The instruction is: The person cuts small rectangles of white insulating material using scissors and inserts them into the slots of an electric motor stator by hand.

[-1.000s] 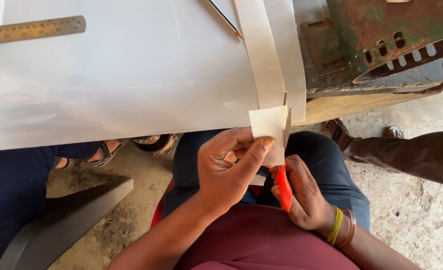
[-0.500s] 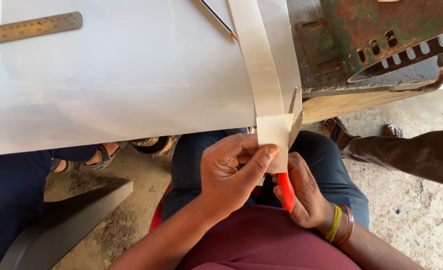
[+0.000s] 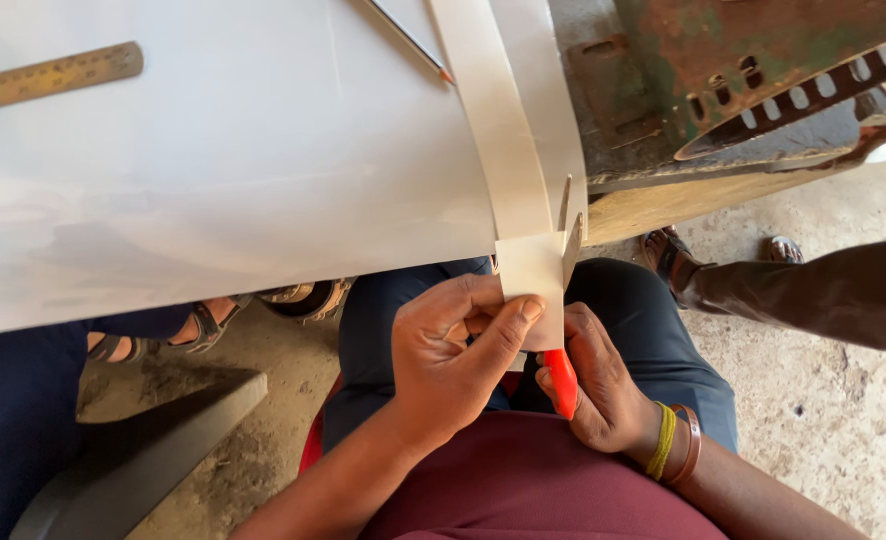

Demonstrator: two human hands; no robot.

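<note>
I was mid-cut: my left hand (image 3: pixel 453 350) pinched the white paper strip (image 3: pixel 531 285) hanging below the big white sheet (image 3: pixel 243 160), my right hand (image 3: pixel 603 385) closed around the red-handled scissors (image 3: pixel 563 380). Next, I judged, the blades needed steady advance upward along the strip.

Smooth, faintly glossy white sheet (image 3: pixel 243 170) — dull metal ruler (image 3: pixel 51 76), rusty rough machine (image 3: pixel 753 70).

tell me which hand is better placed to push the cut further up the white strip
Right, probably. The right hand grips the red-handled scissors, whose blades sit at the white strip. The left hand pinches the strip's cut end, holding it steady.
</note>
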